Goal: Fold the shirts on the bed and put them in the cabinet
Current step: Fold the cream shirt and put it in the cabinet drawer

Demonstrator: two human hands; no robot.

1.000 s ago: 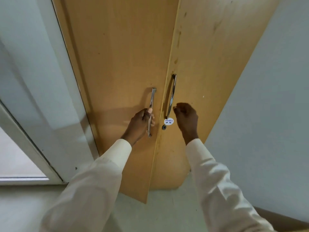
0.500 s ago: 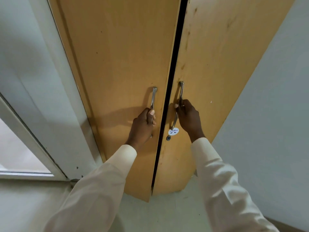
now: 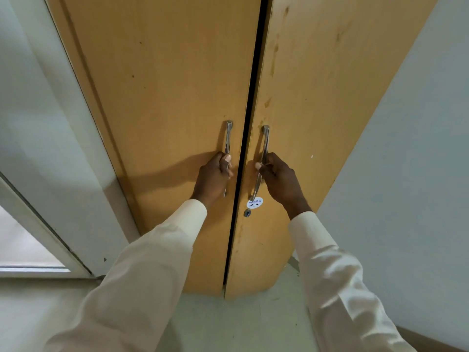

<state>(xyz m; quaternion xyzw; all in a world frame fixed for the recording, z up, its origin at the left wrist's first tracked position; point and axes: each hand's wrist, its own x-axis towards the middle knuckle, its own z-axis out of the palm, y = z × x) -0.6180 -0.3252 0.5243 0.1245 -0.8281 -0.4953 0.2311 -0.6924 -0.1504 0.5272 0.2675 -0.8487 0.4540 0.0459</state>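
The left hand point(image 3: 214, 175) grips the left handle point(image 3: 228, 138); the right hand point(image 3: 280, 179) grips the right handle point(image 3: 264, 146).

Window frame point(image 3: 45, 232) — pale wall point(image 3: 418, 148)

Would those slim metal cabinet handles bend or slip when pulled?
Probably stiff: the right handle, gripped by the right hand, shows no kink. The shiny metal looks slippery, perhaps why the left hand wraps the left handle fully.

One head cam, wide-angle, faces fwd/down, near the cabinet doors point(image 3: 165, 97), floor point(image 3: 228, 326) at btm.
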